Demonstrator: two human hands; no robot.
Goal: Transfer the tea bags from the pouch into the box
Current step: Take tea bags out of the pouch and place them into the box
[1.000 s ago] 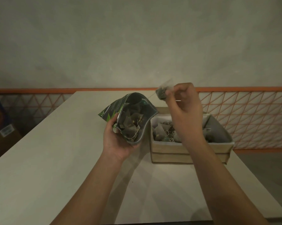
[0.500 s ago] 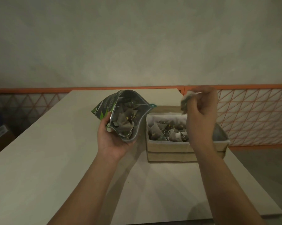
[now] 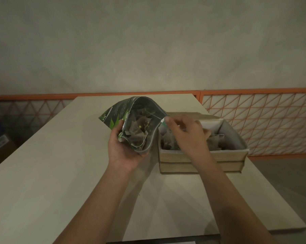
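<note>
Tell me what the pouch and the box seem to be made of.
The pouch: likely printed plastic or foil laminate, judging by its creased glossy green-and-dark outside and grey, faintly shiny lining. The box: probably cardboard or fabric-covered board, with matt tan walls and a pale lining; too dim to tell.

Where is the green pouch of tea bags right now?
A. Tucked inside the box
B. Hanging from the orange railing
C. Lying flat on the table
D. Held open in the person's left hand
D: the left hand grips the pouch from below, mouth gaping with tea bags showing inside, up off the table and beside the box.
</note>
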